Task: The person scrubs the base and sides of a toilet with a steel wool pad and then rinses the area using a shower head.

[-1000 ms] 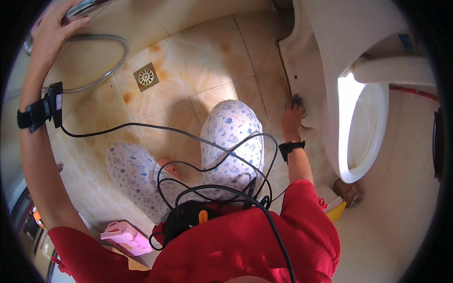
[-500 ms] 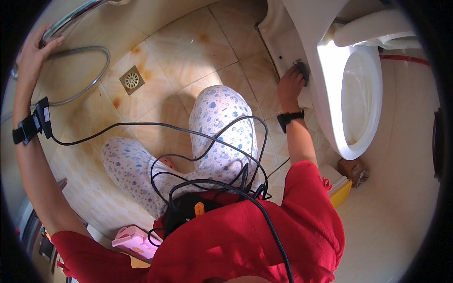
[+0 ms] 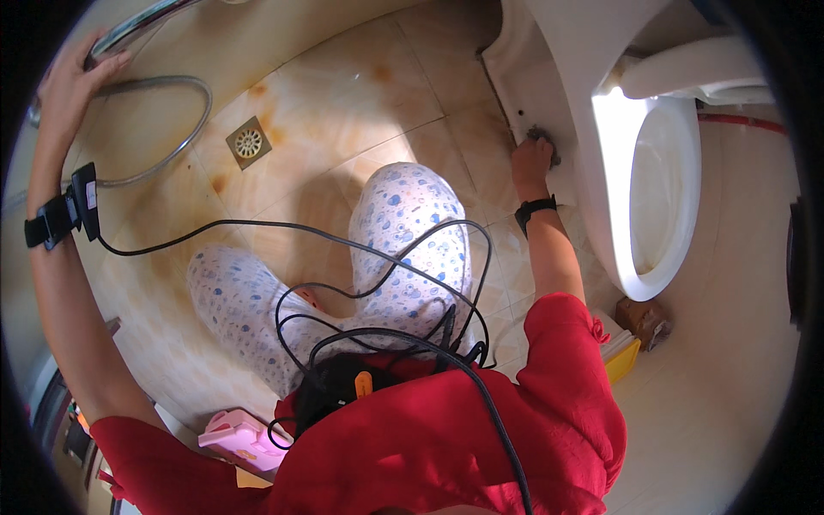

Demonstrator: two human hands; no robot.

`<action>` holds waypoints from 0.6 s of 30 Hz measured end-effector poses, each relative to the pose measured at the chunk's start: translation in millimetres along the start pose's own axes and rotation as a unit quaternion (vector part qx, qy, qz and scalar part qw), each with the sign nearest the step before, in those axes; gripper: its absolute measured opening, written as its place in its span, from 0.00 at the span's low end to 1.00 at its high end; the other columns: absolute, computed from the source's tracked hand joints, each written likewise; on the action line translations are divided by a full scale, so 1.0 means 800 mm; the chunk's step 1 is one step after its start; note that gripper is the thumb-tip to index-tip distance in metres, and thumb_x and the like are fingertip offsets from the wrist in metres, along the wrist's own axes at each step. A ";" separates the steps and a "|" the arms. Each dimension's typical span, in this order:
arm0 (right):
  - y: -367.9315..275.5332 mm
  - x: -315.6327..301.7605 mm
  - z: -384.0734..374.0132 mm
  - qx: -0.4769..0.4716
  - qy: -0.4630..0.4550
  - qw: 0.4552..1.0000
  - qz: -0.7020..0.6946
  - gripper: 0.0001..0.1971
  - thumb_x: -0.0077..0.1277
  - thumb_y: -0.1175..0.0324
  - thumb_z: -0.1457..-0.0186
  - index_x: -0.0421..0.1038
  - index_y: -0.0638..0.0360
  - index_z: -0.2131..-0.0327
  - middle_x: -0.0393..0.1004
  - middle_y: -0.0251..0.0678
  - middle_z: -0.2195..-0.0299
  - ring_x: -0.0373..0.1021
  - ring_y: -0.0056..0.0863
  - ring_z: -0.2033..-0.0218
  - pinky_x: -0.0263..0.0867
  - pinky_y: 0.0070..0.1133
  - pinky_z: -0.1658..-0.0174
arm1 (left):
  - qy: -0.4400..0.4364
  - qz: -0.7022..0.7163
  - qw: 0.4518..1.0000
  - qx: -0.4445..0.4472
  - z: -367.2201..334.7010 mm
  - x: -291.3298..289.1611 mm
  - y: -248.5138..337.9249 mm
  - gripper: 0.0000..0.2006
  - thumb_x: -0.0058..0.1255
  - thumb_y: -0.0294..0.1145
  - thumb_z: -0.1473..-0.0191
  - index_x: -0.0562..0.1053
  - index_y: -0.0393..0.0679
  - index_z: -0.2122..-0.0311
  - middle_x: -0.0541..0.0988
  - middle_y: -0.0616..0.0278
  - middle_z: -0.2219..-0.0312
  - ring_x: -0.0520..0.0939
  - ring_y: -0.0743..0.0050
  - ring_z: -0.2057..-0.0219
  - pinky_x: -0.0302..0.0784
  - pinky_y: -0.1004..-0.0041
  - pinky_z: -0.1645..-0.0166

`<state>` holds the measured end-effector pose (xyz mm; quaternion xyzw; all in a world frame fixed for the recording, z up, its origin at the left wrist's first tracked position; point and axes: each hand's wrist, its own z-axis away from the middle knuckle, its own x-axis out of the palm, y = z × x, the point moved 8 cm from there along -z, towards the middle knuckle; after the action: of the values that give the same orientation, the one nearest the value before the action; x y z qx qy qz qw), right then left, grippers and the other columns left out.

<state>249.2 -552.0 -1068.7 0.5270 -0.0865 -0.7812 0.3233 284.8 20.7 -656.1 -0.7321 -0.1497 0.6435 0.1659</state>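
Observation:
My left hand [image 3: 73, 86] is closed round a chrome metal bar [image 3: 142, 27] at the upper left; a looped metal shower hose [image 3: 207, 107] hangs just beside it. My right hand [image 3: 530, 163] presses a dark grey scouring pad [image 3: 542, 137] against the lower side of the white toilet base [image 3: 562, 103]. Its fingers are curled over the pad and hide part of it. To the right of that hand stands the toilet bowl [image 3: 665, 202], with its raised seat [image 3: 687, 70] above. Both wrists wear black straps.
A black cable [image 3: 257, 224] runs from my left wrist across my lap in loops. A square floor drain [image 3: 249, 142] lies in the stained tile floor [image 3: 343, 103]. Near me are a pink plastic case [image 3: 245, 439], a brown package [image 3: 644, 320] and a yellow-edged box [image 3: 623, 360].
My right hand has shifted slightly along the toilet base, and its fingers now cover more of the scouring pad. The whole view has moved a little; my left hand stays on the bar.

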 end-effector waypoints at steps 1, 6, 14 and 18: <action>-0.005 -0.005 0.014 -0.002 -0.006 1.000 -0.018 0.07 0.46 0.67 0.54 0.75 0.53 0.74 0.73 0.34 0.69 0.63 0.33 0.61 0.56 0.29 0.60 | 0.028 0.049 0.998 0.018 -0.002 -0.006 0.006 0.26 0.54 0.48 0.57 0.70 0.43 0.55 0.74 0.64 0.73 0.75 0.78 0.71 0.66 0.80 0.63; -0.025 0.109 0.091 0.054 -0.023 0.994 -0.093 0.07 0.47 0.67 0.54 0.75 0.52 0.71 0.74 0.33 0.71 0.68 0.33 0.65 0.60 0.28 0.62 | -0.074 0.087 0.993 -0.031 -0.008 0.001 0.001 0.26 0.51 0.50 0.55 0.69 0.44 0.53 0.72 0.60 0.62 0.74 0.71 0.64 0.66 0.74 0.57; 0.023 -0.086 0.066 0.108 0.221 0.969 -0.032 0.05 0.44 0.68 0.54 0.69 0.53 0.73 0.70 0.33 0.75 0.63 0.30 0.68 0.57 0.27 0.66 | -0.015 0.156 0.988 -0.010 0.011 0.002 -0.011 0.25 0.53 0.46 0.55 0.69 0.43 0.53 0.72 0.60 0.62 0.74 0.74 0.67 0.67 0.76 0.58; 0.041 -0.054 0.037 0.164 0.179 0.968 0.063 0.06 0.43 0.67 0.53 0.70 0.53 0.75 0.70 0.32 0.71 0.62 0.31 0.66 0.55 0.31 0.64 | -0.059 0.152 0.987 -0.017 0.002 0.011 -0.017 0.26 0.53 0.48 0.56 0.69 0.43 0.54 0.71 0.62 0.63 0.74 0.75 0.66 0.67 0.76 0.58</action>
<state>246.5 -557.7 -1007.5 0.6977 -0.1876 -0.6271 0.2912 284.4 36.6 -658.3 -0.7100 -0.0572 0.7004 0.0449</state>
